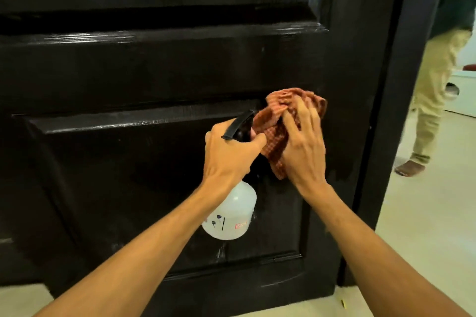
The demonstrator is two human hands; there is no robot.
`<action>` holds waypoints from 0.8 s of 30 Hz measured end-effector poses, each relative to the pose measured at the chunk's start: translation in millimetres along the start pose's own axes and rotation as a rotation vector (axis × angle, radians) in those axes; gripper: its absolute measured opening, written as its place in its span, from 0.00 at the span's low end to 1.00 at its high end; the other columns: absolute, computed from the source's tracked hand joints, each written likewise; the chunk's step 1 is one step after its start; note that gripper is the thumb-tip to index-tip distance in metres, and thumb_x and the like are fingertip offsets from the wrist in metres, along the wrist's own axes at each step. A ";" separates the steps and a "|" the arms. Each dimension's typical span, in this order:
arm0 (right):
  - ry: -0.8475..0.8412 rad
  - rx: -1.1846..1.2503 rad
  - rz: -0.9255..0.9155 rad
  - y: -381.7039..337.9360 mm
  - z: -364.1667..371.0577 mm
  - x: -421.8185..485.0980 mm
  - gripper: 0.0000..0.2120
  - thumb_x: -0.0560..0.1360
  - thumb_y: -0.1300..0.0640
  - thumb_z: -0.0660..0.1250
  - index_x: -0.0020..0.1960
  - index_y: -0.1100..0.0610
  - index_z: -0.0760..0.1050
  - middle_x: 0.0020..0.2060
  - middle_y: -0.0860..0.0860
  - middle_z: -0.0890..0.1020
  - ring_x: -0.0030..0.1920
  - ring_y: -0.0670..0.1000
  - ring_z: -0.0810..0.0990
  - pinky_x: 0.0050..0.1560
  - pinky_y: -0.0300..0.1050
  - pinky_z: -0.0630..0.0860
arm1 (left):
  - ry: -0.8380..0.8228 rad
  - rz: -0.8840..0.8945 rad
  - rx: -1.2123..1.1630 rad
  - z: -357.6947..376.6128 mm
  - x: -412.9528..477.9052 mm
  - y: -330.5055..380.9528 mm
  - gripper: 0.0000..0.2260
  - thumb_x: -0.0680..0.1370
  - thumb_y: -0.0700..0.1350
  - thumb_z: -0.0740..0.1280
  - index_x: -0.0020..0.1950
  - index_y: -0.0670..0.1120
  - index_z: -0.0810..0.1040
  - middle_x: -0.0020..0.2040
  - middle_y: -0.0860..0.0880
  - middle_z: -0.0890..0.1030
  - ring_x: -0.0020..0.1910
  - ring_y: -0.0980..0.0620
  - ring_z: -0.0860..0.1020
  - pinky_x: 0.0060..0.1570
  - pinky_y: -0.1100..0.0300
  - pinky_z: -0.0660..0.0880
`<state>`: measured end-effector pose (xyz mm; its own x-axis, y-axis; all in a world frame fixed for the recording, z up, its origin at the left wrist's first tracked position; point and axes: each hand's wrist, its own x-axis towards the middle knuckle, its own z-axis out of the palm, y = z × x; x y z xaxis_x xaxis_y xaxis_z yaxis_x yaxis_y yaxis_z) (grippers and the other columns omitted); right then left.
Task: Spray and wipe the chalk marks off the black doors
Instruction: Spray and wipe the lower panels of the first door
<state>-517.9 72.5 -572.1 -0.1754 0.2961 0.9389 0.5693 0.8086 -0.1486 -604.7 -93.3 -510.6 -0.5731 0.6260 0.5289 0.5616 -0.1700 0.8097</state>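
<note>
A glossy black panelled door (144, 64) fills most of the view. My left hand (229, 154) grips the black trigger head of a white spray bottle (231, 216), which hangs below my fist in front of the lower panel. My right hand (304, 147) holds a bunched red-orange checked cloth (280, 110) against the door at the upper right corner of the lower panel. Faint pale smears show near the lower panel's bottom edge (221, 252). The two hands are close together, almost touching.
The door's right edge and black frame (386, 110) stand just right of my hands. Beyond it, a person in beige trousers (435, 90) stands barefoot on the pale floor (422, 213). White furniture (463, 95) sits at the far right.
</note>
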 end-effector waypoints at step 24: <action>0.071 0.197 0.508 51.2 5.6 -127.7 0.23 0.78 0.69 0.64 0.72 0.57 0.73 0.73 0.55 0.67 0.72 0.57 0.66 0.71 0.42 0.66 | -0.167 -0.009 0.060 85.4 -61.5 -90.1 0.08 0.77 0.44 0.76 0.41 0.45 0.80 0.34 0.48 0.81 0.24 0.58 0.77 0.26 0.65 0.75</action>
<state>-470.8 79.0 -701.4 0.1407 0.6444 0.7517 0.4060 0.6549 -0.6374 -569.0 -51.5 -637.8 -0.4745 0.7456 0.4679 0.5941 -0.1211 0.7953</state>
